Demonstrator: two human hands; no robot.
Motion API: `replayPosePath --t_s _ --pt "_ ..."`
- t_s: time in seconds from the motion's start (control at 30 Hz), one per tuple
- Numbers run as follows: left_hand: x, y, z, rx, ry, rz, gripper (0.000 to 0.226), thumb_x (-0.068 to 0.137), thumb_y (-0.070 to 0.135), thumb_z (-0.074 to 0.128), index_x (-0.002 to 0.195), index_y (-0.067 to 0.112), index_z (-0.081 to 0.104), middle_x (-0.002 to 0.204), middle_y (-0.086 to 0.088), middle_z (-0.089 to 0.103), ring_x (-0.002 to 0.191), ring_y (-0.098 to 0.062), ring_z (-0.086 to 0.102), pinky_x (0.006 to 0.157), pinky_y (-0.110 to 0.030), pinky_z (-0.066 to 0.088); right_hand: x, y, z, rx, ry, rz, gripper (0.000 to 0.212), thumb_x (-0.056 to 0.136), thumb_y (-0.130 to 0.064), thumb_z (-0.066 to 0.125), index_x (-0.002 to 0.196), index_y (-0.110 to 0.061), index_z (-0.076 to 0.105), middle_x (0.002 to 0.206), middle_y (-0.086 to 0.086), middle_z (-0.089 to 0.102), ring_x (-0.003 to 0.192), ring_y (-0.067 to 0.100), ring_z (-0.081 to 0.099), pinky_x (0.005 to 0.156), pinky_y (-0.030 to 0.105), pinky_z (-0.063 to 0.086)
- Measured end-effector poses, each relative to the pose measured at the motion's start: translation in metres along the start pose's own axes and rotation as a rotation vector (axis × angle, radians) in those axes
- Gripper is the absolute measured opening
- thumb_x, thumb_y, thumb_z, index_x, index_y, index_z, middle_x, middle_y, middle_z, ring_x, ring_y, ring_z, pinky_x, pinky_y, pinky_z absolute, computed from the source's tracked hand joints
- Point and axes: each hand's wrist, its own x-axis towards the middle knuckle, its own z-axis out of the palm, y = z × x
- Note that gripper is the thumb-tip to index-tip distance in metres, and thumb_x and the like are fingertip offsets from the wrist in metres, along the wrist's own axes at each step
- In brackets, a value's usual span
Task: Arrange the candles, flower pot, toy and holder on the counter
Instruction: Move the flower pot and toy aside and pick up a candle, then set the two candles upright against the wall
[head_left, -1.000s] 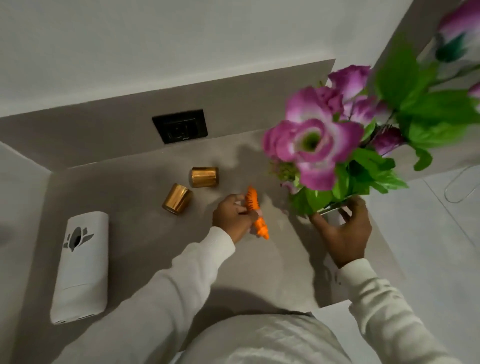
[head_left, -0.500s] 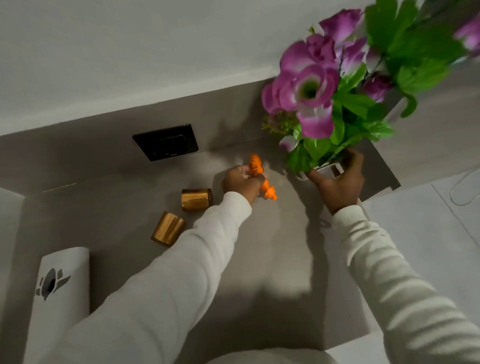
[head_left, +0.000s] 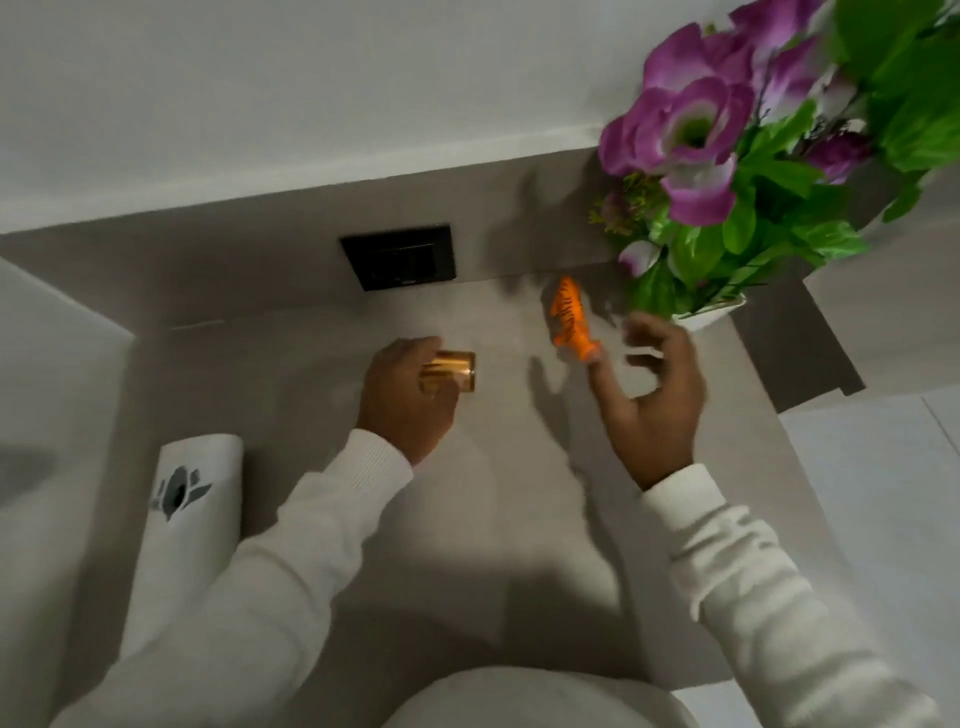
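A white flower pot (head_left: 709, 314) with purple flowers and green leaves stands at the counter's back right corner. Just left of it an orange striped tiger toy (head_left: 570, 325) stands on the counter. My right hand (head_left: 655, 397) hovers in front of the pot and toy, blurred, fingers spread, holding nothing. My left hand (head_left: 402, 397) is closed over a gold candle (head_left: 451, 371) lying on its side mid-counter. A second gold candle is not visible. The white holder (head_left: 187, 525) with a dark flower mark lies at the left.
A black socket plate (head_left: 399, 257) sits in the low back wall. The grey counter (head_left: 498, 499) ends in a stepped edge on the right, with pale floor tiles (head_left: 878, 493) beyond. A grey side wall borders the left.
My right hand let go of the flower pot, which now stands in the back corner. My left hand released the tiger toy and moved left onto a gold candle.
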Motion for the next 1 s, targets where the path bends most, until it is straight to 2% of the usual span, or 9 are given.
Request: replayPosePath --t_s 0.1,0.17,0.27,0.37,0.47,0.63,0.77,0.93,1.0 --pt "-0.013 -0.031 -0.019 0.420 -0.179 -0.127 0.062 0.073 0.051 0.059 0.124 0.016 0.051 0.119 -0.012 0.054 0.112 -0.036 0.050 0.094 -0.044 0.043 -0.005 -0.024 0.037 -0.096 -0.425 -0.061 0.036 0.075 -0.017 0.076 0.108 -0.002 0.069 0.102 0.016 0.068 0.091 0.032 0.064 0.082 0.036 0.049" --pt "-0.014 -0.039 -0.020 0.545 -0.280 -0.214 0.071 0.074 0.053 0.059 0.130 0.014 0.043 0.126 -0.014 0.046 0.119 -0.038 0.044 0.097 -0.046 0.041 -0.001 -0.037 0.064 -0.227 -0.644 -0.170 0.037 0.070 -0.018 0.080 0.102 -0.002 0.070 0.098 0.019 0.068 0.093 0.039 0.062 0.081 0.034 0.043" --pt "-0.011 -0.041 -0.018 0.414 -0.225 -0.249 0.048 0.077 0.031 0.063 0.117 0.007 0.053 0.119 -0.016 0.053 0.114 -0.038 0.049 0.096 -0.042 0.042 0.008 -0.052 0.105 -0.439 -0.897 -0.201 0.060 0.072 -0.034 0.080 0.124 -0.011 0.062 0.118 0.017 0.059 0.111 0.037 0.052 0.092 0.041 0.046" --pt "-0.016 -0.043 -0.021 0.208 -0.085 -0.307 0.036 0.071 0.026 0.068 0.102 0.012 0.057 0.106 -0.011 0.058 0.101 -0.032 0.055 0.091 -0.037 0.047 0.013 -0.049 0.131 -0.647 -1.001 -0.221 0.059 0.075 -0.045 0.076 0.126 -0.018 0.060 0.124 0.012 0.053 0.116 0.033 0.048 0.095 0.043 0.048" --pt "-0.028 -0.048 -0.021 -0.012 0.066 -0.267 0.046 0.065 0.024 0.077 0.105 0.019 0.055 0.104 -0.002 0.058 0.094 -0.023 0.057 0.083 -0.031 0.050 0.009 -0.041 0.133 -0.587 -0.921 -0.192 0.059 0.072 -0.052 0.076 0.120 -0.020 0.062 0.116 0.009 0.058 0.108 0.029 0.053 0.090 0.040 0.049" --pt "-0.039 -0.058 -0.012 -0.260 0.168 -0.186 0.055 0.064 0.023 0.082 0.105 0.034 0.048 0.105 0.009 0.060 0.090 -0.010 0.059 0.074 -0.010 0.045 -0.020 -0.023 0.114 -0.169 -0.556 0.093 0.054 0.064 -0.047 0.081 0.108 -0.021 0.065 0.103 -0.001 0.066 0.092 0.019 0.062 0.079 0.032 0.052" --pt "-0.042 -0.063 0.000 -0.371 0.197 -0.177 0.057 0.062 0.016 0.083 0.105 0.033 0.050 0.102 0.013 0.063 0.094 -0.008 0.065 0.078 -0.016 0.055 -0.039 -0.018 0.109 -0.136 -0.468 0.153 0.052 0.067 -0.040 0.087 0.112 -0.027 0.065 0.107 -0.005 0.067 0.093 0.012 0.062 0.083 0.030 0.057" --pt "-0.041 -0.068 0.005 -0.433 0.196 -0.196 0.062 0.061 0.011 0.085 0.104 0.038 0.050 0.105 0.022 0.059 0.097 -0.010 0.064 0.076 -0.018 0.057 -0.049 -0.018 0.109 -0.108 -0.407 0.131 0.052 0.067 -0.039 0.085 0.114 -0.028 0.064 0.105 -0.009 0.064 0.092 0.005 0.058 0.080 0.013 0.047" --pt "-0.038 -0.069 0.006 -0.453 0.197 -0.199 0.063 0.062 0.010 0.085 0.101 0.044 0.049 0.105 0.021 0.060 0.097 -0.009 0.065 0.075 -0.018 0.057 -0.054 -0.018 0.109 -0.115 -0.391 0.138 0.054 0.069 -0.038 0.085 0.117 -0.027 0.063 0.107 -0.008 0.063 0.095 0.007 0.058 0.083 0.016 0.047"
